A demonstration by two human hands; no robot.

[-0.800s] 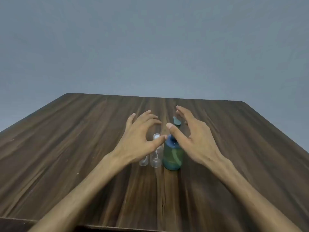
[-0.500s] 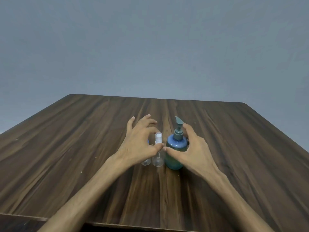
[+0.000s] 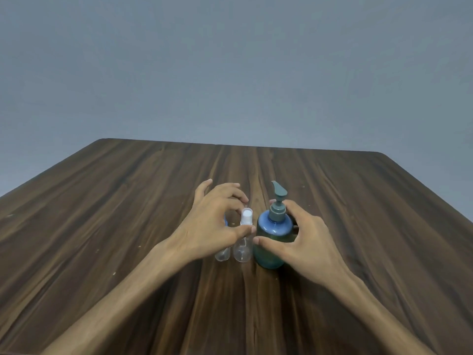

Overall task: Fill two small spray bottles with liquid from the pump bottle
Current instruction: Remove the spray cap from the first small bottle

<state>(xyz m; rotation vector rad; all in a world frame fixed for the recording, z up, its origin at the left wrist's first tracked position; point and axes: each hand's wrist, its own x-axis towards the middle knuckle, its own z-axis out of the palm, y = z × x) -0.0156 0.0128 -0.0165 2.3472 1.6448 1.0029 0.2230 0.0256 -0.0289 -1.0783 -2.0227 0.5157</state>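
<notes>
Head view. Task at its start, as far as can be judged: both spray bottles look clear and empty, each still capped, and the pump bottle (image 3: pixel 273 239) still wears its pump head. Nothing filled yet; left to do: open the small bottles, transfer liquid into each, close them.

Positions: the three bottles stand upright in a tight row near the middle of the table (image 3: pixel 102 226). Pump bottle on the right, blue-green, with liquid visible inside. Just left of it, the near spray bottle (image 3: pixel 243 248), white-topped. Left again, the far spray bottle (image 3: pixel 222 254), largely hidden behind the left hand (image 3: pixel 212 224); a blue edge shows beside the palm, probably its cap.

Hands: left hand curls over the spray bottles, thumb tip against the white-topped one; whether the fingers actually clamp it I cannot tell. Right hand (image 3: pixel 304 242) wraps the pump bottle's body, thumb across the front, fingers round the back: a grip.

Count: spray bottles 2; pump bottle 1; hands 2; table 1.
</notes>
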